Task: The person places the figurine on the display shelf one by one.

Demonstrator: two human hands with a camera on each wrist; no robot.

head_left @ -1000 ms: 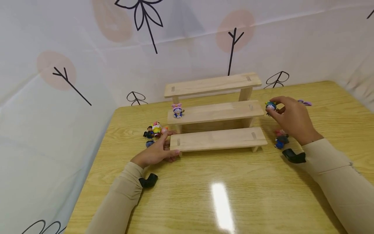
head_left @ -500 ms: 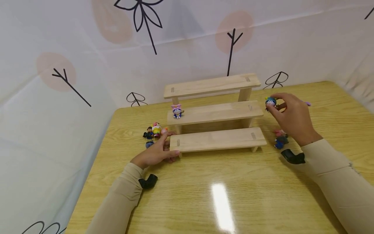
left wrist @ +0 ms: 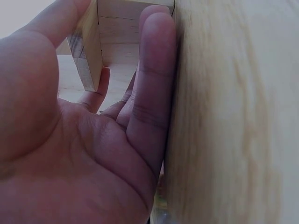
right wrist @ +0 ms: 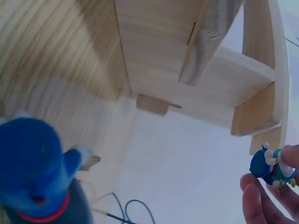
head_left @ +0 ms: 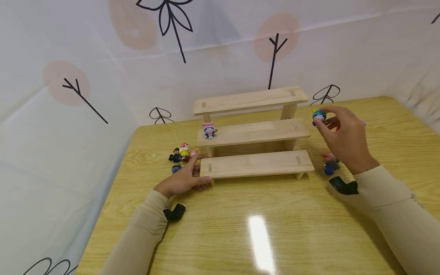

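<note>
In the head view a three-tier wooden display stand (head_left: 254, 131) stands on the table. My left hand (head_left: 183, 177) grips the left end of its lowest tier, thumb at the front edge and fingers behind; the left wrist view shows the palm close against the wood. Up off the table, right of the middle tier, my right hand (head_left: 347, 139) pinches a small cartoon figurine (head_left: 319, 116) with a teal hat and white face between thumb and fingers. The right wrist view shows its blue head and teal body. A pink-eared figurine (head_left: 209, 131) stands at the middle tier's left end.
Several small figurines (head_left: 184, 151) cluster left of the stand, beside my left hand. Others, pink, grey and blue (head_left: 331, 167), sit to its right, below my right hand. A patterned cloth (head_left: 233, 65) hangs behind the wooden table (head_left: 220, 229).
My right hand has lifted the teal-hatted figurine a little higher. My left hand stays on the stand's lowest tier.
</note>
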